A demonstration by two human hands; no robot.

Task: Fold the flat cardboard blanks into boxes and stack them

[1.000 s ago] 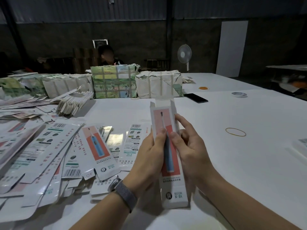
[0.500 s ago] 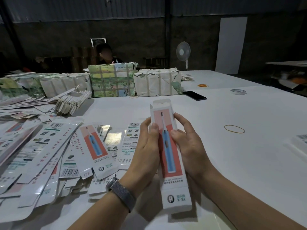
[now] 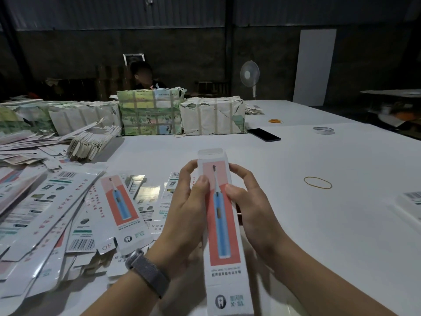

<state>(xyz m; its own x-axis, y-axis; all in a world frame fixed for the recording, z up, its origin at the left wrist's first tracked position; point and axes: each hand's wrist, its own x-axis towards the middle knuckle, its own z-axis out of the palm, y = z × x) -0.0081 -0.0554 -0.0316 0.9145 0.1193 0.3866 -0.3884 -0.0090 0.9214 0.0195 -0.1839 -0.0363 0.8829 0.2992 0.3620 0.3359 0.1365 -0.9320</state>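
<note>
A long white box (image 3: 224,233) printed with a blue toothbrush on a red panel is held lengthwise above the white table (image 3: 319,224), its far end flap standing up. My left hand (image 3: 189,208) grips its left edge, thumb on the printed face and fingers curled behind the upper end. My right hand (image 3: 252,201) grips the right edge the same way. A spread of flat blanks (image 3: 68,215) of the same print lies to the left on the table.
Wrapped paper bundles (image 3: 182,115) line the far side, with a seated person behind them. A black phone (image 3: 264,134), a tape roll (image 3: 323,130) and rubber bands (image 3: 317,182) lie on the right. More flat packs (image 3: 412,199) sit at the right edge.
The box has slid toward me and lower in view. Both hands have shifted up toward its far end, with fingers now curled around the top part.
</note>
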